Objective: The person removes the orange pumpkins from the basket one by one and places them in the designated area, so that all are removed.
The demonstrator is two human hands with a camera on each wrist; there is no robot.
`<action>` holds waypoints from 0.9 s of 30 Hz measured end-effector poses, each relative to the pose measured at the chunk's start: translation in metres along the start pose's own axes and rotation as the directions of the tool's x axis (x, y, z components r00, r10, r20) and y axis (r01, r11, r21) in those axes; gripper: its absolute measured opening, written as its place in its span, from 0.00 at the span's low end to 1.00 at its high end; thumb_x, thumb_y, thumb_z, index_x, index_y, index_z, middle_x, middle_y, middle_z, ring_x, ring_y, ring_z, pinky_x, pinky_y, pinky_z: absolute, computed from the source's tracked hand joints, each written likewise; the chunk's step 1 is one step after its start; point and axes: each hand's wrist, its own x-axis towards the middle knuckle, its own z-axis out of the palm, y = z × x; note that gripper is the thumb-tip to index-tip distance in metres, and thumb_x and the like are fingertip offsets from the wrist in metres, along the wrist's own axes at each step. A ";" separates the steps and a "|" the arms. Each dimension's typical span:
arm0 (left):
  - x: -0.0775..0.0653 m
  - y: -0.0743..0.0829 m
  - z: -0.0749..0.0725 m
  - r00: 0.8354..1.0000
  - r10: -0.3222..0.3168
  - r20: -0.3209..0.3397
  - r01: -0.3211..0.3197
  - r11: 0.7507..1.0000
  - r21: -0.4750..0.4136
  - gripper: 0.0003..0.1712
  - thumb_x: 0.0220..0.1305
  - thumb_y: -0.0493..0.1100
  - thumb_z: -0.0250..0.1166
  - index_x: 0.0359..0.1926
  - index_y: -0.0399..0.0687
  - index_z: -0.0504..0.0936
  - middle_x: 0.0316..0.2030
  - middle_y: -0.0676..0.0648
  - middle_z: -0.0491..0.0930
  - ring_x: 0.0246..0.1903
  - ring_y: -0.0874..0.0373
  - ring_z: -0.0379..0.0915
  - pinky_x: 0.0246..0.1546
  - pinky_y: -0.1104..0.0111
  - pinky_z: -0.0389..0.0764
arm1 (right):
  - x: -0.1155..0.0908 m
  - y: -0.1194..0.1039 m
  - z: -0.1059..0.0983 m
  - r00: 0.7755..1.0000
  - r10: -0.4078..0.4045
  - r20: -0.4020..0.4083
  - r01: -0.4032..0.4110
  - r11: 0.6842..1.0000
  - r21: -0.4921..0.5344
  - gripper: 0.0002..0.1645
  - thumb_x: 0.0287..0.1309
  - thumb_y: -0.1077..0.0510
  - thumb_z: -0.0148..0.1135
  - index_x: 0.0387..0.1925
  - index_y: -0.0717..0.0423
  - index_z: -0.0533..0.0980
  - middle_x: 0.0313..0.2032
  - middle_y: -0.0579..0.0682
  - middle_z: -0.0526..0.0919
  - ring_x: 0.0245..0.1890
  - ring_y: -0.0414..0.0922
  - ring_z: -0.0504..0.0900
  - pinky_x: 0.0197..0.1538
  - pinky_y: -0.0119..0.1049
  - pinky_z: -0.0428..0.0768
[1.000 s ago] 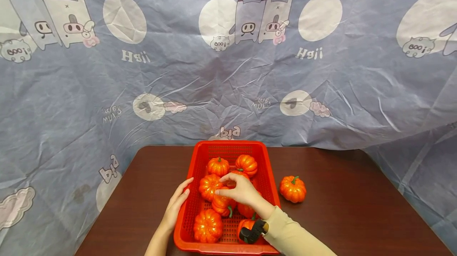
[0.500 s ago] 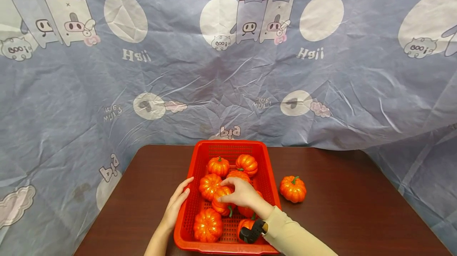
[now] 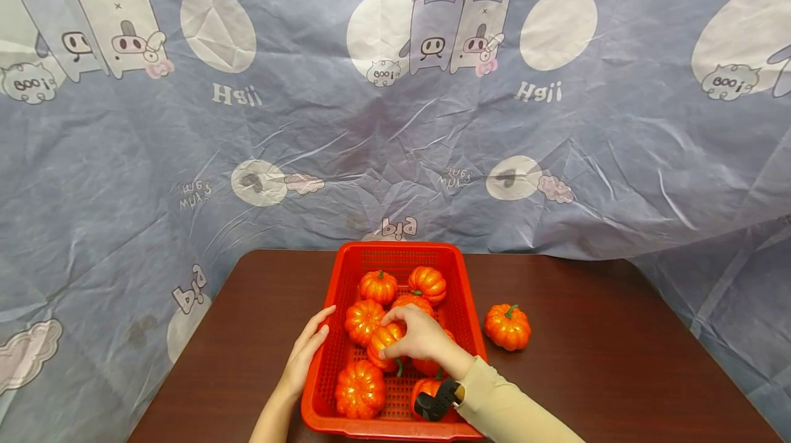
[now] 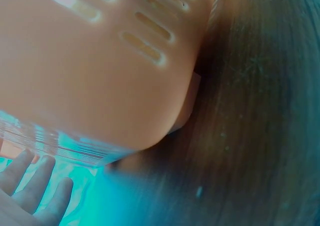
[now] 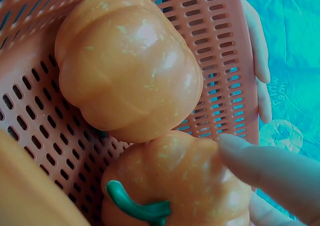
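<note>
A red plastic basket (image 3: 314,398) with slotted walls holds several shiny orange pumpkins. My right hand (image 3: 423,336) reaches in over the basket's middle and grips a pumpkin (image 3: 382,341), thumb on its near side and fingers on its far side. In the right wrist view a fingertip (image 5: 235,145) lies on this pumpkin (image 5: 175,171), whose curved green stem shows; another pumpkin (image 5: 127,66) lies close against it. My left hand (image 3: 301,357) rests along the basket's left outer wall, fingers straight. The left wrist view shows its fingers (image 4: 37,181) by the basket wall (image 4: 100,96).
One pumpkin (image 3: 507,327) with a green stem sits on the dark wooden table (image 3: 593,360), right of the basket. Further pumpkins in the basket are partly covered by the right arm, which wears a black wrist device (image 3: 432,403). A printed grey-blue cloth (image 3: 371,134) hangs behind.
My right hand has lowered slightly onto the stemmed pumpkin and its thumb has come down against the near side. The left hand and the basket stay in place.
</note>
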 end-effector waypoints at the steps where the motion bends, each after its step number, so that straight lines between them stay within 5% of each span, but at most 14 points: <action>1: 0.000 0.000 0.000 1.000 -0.001 0.000 0.001 1.000 0.003 0.26 0.73 0.43 0.43 0.68 0.39 0.60 0.68 0.39 0.55 0.61 0.53 0.58 0.55 0.74 0.65 | 0.000 0.000 0.000 1.000 0.000 0.004 0.000 1.000 -0.002 0.26 0.28 0.53 0.80 0.36 0.48 0.78 0.42 0.49 0.75 0.44 0.50 0.74 0.46 0.45 0.71; 11: 0.000 -0.001 0.000 1.000 0.005 0.004 -0.005 1.000 0.001 0.26 0.73 0.42 0.43 0.68 0.39 0.59 0.68 0.38 0.54 0.61 0.53 0.57 0.55 0.75 0.64 | 0.000 0.001 -0.002 0.998 -0.057 0.035 0.061 0.992 -0.111 0.39 0.22 0.58 0.81 0.47 0.54 0.78 0.44 0.49 0.76 0.45 0.51 0.75 0.46 0.44 0.73; 17: 0.001 -0.002 -0.001 1.000 0.007 0.004 -0.007 1.000 -0.005 0.26 0.73 0.42 0.43 0.68 0.38 0.59 0.68 0.37 0.53 0.61 0.51 0.57 0.54 0.74 0.65 | -0.003 0.002 -0.006 0.996 -0.077 0.040 0.082 0.986 -0.147 0.36 0.22 0.60 0.80 0.44 0.52 0.79 0.44 0.48 0.77 0.46 0.51 0.74 0.47 0.44 0.73; 27: 0.001 -0.002 0.000 1.000 0.011 -0.012 -0.011 1.000 0.007 0.25 0.73 0.41 0.44 0.67 0.39 0.61 0.68 0.39 0.56 0.61 0.61 0.56 0.55 0.77 0.61 | -0.004 -0.003 -0.022 1.000 0.010 0.015 -0.012 0.989 0.148 0.34 0.36 0.46 0.77 0.48 0.52 0.77 0.45 0.47 0.79 0.41 0.45 0.78 0.43 0.40 0.75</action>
